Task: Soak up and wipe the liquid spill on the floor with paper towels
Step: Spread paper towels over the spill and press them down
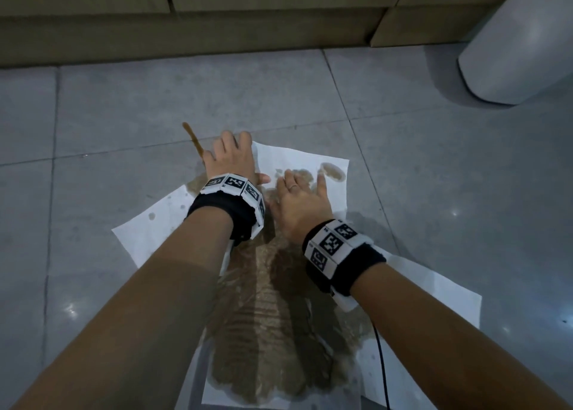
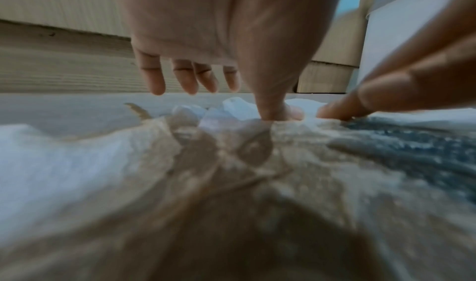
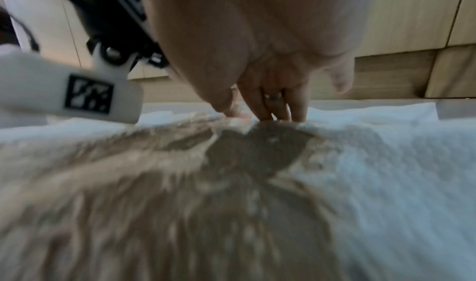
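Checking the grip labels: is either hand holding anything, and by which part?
Nothing is held. Left hand and right hand press flat on the paper towels.

Grey glossy tiled floor (image 1: 418, 167) fills the frame; beige wooden cabinet base (image 1: 186, 34) runs along the top; a white rounded bin (image 1: 521, 46) stands upper right.

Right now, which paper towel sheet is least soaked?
The far sheet under both hands: mostly white, with scattered brown blotches. The left sheet has few spots too, but the near sheet is brown through its middle.
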